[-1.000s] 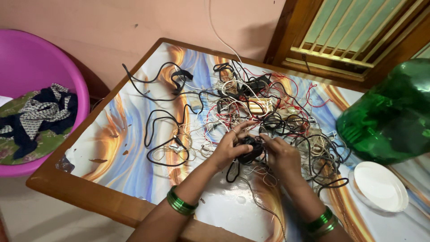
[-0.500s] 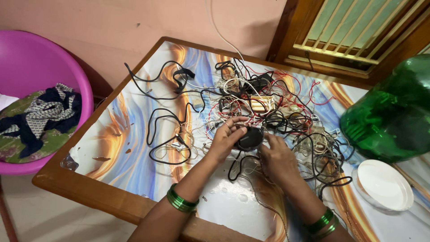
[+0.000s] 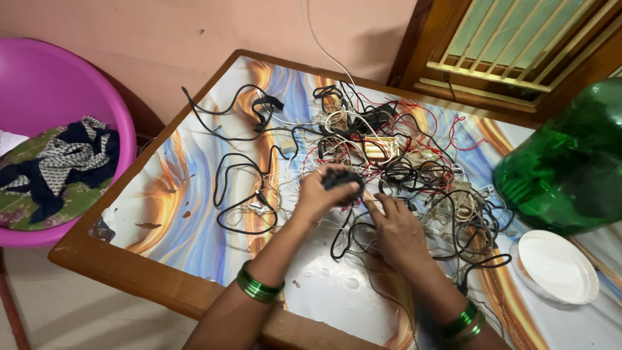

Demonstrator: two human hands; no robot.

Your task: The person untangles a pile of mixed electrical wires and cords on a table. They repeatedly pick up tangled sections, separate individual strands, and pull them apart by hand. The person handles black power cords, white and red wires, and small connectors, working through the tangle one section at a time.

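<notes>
Fingers of our left hand (image 3: 319, 193) were curled tight around a small black device (image 3: 341, 178), lifted just over the tangle of wires (image 3: 395, 168) in the middle of the desk (image 3: 162, 194). Our right hand (image 3: 396, 228) lay flat and open on the black cables beside it, gripping nothing. A green bottle (image 3: 564, 162) lay at the desk's right, a white lid (image 3: 557, 267) near it.

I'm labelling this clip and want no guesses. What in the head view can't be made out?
- Black object: mostly hidden in the left hand; kind unclear.
- Wire tangle: strands overlap, ends untraceable.
- Green bottle: cut off by the right edge.
- Right hand: fingertips buried among wires.
</notes>
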